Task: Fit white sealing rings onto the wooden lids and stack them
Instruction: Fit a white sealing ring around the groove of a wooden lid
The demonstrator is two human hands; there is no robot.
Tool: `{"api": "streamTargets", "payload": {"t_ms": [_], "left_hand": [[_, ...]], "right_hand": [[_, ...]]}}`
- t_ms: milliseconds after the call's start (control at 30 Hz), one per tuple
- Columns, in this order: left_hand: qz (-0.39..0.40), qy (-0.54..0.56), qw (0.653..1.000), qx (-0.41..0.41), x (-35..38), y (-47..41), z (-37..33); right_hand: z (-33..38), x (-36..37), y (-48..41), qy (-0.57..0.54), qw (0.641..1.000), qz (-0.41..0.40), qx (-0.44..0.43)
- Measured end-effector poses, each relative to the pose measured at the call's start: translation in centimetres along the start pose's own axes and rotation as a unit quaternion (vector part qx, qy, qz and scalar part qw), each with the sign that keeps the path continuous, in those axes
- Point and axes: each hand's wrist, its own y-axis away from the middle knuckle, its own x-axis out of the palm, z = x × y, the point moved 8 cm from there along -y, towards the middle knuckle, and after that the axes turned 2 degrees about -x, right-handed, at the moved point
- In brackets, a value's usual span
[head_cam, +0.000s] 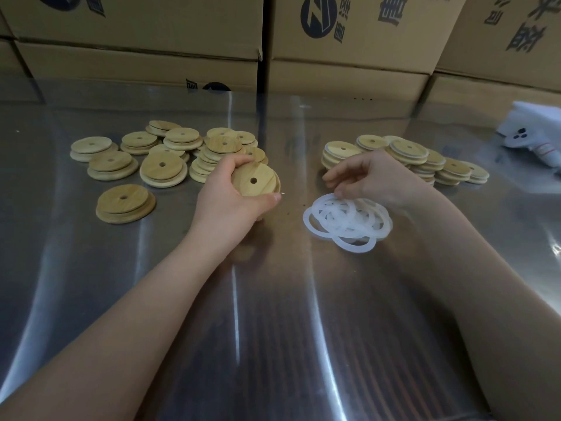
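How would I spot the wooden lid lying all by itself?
Start at the shiny steel table, then find the heap of round wooden lids on its left. The lone round wooden lid lies nearer the person than the heap, touching no other lid.

Left grip (230,192) curled round a wooden lid (253,180) — right grip (370,177) pinching a white ring (319,208), fingertips down.
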Motion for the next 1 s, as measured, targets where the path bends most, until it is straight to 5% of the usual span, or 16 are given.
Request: {"api": "streamTargets", "payload": {"t_ms": [400, 1000], "left_hand": [[0.050, 0.185, 0.972, -0.134, 0.7, -0.2, 2.1], [0.061, 0.291, 0.940, -0.169, 1.2, 0.3, 1.8]], "right_hand": [[0.5, 0.4, 0.1, 0.058, 0.998, 0.021, -0.006], [1.7, 1.5, 0.4, 0.172, 0.985, 0.022, -0.017]]}}
